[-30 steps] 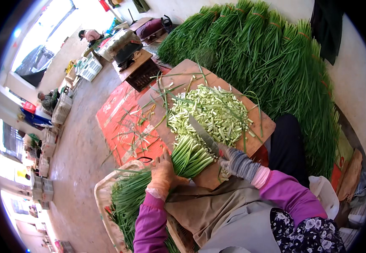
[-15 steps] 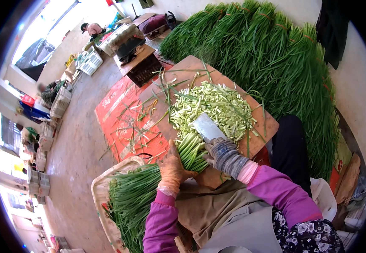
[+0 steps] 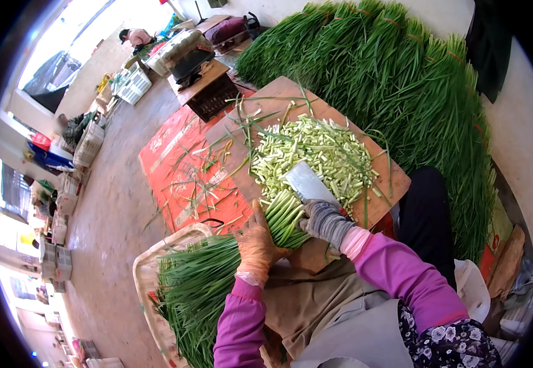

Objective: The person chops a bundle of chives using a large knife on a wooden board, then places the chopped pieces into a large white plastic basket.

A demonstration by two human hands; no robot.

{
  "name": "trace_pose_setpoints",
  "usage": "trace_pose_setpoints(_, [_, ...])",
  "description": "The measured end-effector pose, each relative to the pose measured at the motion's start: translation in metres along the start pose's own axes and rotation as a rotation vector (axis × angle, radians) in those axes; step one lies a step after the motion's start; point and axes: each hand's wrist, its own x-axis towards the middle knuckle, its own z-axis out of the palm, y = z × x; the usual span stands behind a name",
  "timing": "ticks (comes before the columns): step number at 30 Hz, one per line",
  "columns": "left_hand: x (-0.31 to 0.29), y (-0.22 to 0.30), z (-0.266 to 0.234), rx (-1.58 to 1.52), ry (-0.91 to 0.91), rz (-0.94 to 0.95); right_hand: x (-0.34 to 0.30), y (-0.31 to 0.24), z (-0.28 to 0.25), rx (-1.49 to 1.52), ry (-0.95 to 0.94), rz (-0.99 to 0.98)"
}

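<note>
My left hand (image 3: 257,242), in an orange glove, presses closed around a thick bundle of garlic chives (image 3: 202,273). Their pale cut ends (image 3: 283,211) point away from me over the wooden board (image 3: 281,92), and the long green leaves trail to the lower left. Gripped in my right hand (image 3: 326,222), in a grey striped knit glove, is a cleaver (image 3: 305,181). Its wide blade lies just right of the cut ends, against a heap of short chopped pieces (image 3: 315,147). The handle is hidden by my fingers.
A pale plastic basket (image 3: 142,270) sits under the leaves at left. Tied chive bundles (image 3: 395,80) are piled along the wall. Loose trimmings lie on a red sheet (image 3: 174,156). Beyond stand a small wooden table (image 3: 208,86), white crates (image 3: 133,87) and other people (image 3: 137,38).
The right hand with the cleaver has shifted slightly closer to the bundle's cut ends. The left hand keeps its hold on the bundle; the whole view has moved a little.
</note>
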Motion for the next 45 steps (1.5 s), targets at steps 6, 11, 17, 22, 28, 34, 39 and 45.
trace_pose_setpoints(6, [0.000, 0.005, -0.005, -0.017, -0.031, -0.020, -0.003, 0.030, 0.007, 0.610, 0.162, -0.089])
trace_pose_setpoints(11, [-0.001, 0.002, -0.007, -0.005, -0.034, -0.006, -0.046, 0.044, 0.001, 1.307, 0.286, -0.476])
trace_pose_setpoints(17, [0.000, 0.002, -0.009, 0.068, -0.104, -0.040, -0.075, 0.032, -0.029, -0.262, -0.066, -0.580])
trace_pose_setpoints(22, [0.003, 0.006, -0.002, 0.096, -0.078, -0.022, -0.048, -0.005, -0.029, -0.282, 0.588, -0.583])
trace_pose_setpoints(28, [0.002, 0.006, -0.003, 0.103, -0.111, -0.043, -0.015, -0.018, -0.003, -0.664, 0.324, -0.595])
trace_pose_setpoints(34, [0.004, 0.001, -0.001, 0.089, -0.129, -0.040, -0.081, -0.022, 0.007, -0.040, -0.010, -1.326])
trace_pose_setpoints(39, [0.004, 0.008, -0.028, 0.029, -0.109, 0.061, -0.076, 0.040, -0.041, -0.151, 0.214, -0.230])
trace_pose_setpoints(45, [0.019, 0.058, -0.020, 0.270, -0.240, -0.013, -0.042, 0.056, -0.010, -0.306, 0.016, 0.129])
